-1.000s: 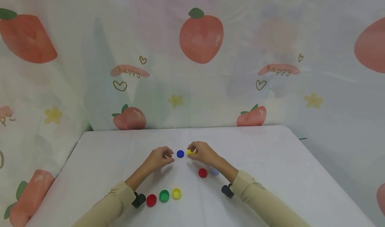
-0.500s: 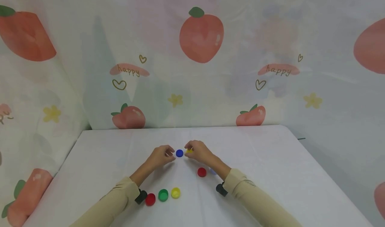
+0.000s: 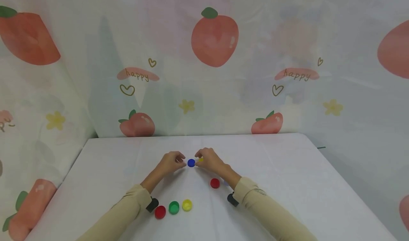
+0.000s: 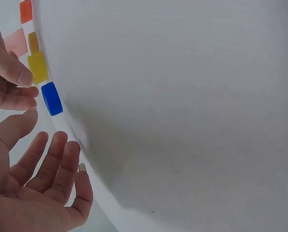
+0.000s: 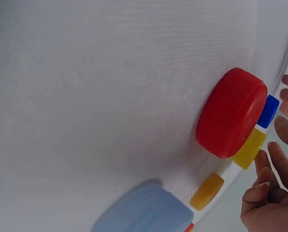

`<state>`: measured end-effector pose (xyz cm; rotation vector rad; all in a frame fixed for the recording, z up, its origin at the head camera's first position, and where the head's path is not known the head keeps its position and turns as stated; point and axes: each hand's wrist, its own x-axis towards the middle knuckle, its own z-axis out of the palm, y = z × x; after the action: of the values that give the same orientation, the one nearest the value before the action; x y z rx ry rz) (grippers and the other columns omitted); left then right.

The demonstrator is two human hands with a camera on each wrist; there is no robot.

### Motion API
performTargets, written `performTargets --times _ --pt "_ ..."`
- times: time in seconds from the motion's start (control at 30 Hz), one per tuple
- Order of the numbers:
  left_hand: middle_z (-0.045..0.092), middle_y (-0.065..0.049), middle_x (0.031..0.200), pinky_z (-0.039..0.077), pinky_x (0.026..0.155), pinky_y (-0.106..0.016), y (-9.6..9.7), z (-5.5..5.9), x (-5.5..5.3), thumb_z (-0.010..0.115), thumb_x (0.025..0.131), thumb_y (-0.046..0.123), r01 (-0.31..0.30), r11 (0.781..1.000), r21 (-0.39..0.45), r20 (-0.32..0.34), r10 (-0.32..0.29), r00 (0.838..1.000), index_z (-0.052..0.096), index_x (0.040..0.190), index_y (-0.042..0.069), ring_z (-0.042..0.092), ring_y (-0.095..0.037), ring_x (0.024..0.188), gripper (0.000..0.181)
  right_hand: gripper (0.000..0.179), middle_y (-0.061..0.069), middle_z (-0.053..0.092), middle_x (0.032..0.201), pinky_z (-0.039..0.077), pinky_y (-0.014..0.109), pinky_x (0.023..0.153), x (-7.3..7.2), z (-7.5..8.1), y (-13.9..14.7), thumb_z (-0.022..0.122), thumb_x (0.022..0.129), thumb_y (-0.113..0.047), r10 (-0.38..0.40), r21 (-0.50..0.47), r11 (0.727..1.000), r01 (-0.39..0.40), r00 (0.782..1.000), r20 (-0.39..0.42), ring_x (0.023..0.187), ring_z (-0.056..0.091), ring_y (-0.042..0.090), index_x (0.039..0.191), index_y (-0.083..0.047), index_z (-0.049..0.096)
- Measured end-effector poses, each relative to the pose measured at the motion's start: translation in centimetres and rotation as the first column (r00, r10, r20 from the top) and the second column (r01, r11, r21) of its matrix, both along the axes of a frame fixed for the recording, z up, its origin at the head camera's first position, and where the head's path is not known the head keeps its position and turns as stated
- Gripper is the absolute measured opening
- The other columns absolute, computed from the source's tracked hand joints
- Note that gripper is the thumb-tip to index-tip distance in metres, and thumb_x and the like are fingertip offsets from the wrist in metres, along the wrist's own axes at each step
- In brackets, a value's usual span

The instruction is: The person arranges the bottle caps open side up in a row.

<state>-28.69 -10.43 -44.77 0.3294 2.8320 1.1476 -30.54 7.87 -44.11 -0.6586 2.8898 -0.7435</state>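
Observation:
A blue bottle cap (image 3: 191,163) lies on the white table between the two hands. My left hand (image 3: 172,162) is just left of it, with loosely bent fingers and a gap between thumb and fingertips. From the other side my right hand (image 3: 209,160) hovers at the blue cap's right edge, thumb tip right beside it. Behind those fingers a yellow cap (image 3: 201,159) is partly hidden. Seen from the left wrist, the yellow cap (image 4: 37,67) stands beside the blue cap (image 4: 52,98). Neither hand grips anything.
Nearer me lie a red cap (image 3: 160,212), a green cap (image 3: 174,207) and another yellow cap (image 3: 187,205). Another red cap (image 3: 215,183) sits by the right forearm. The right wrist view shows a light blue cap (image 5: 144,212) and an orange-yellow cap (image 5: 207,191).
My right hand has shifted a little left, from around the yellow cap toward the blue one. The left hand has edged slightly toward the blue cap. The caps stay about where they were.

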Motion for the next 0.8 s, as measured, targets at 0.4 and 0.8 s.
performTargets --times 0.4,0.8 --pt "0.057 0.000 0.075 0.044 0.058 -0.024 1.3 -0.3 -0.7 0.068 0.075 0.014 0.024 0.999 -0.042 0.050 -0.022 0.998 0.064 0.093 0.003 0.051 -0.013 0.067 0.022 0.033 0.000 0.057 0.090 0.042 0.026 0.074 -0.7 -0.4 -0.4 0.070 0.073 -0.022 -0.004 0.064 0.998 0.003 1.000 0.023 0.088 0.046 0.015 0.102 -0.010 0.061" --pt "0.059 -0.001 0.076 0.045 0.060 -0.025 1.5 -0.2 -0.7 0.067 0.076 0.016 0.038 0.998 -0.045 0.061 -0.035 0.997 0.064 0.093 0.001 0.053 -0.012 0.068 0.023 0.031 0.000 0.059 0.087 0.042 0.025 0.072 -0.8 -0.6 -0.7 0.071 0.072 -0.023 0.078 0.075 0.994 -0.076 0.996 -0.032 0.082 0.049 0.014 0.099 -0.010 0.064"
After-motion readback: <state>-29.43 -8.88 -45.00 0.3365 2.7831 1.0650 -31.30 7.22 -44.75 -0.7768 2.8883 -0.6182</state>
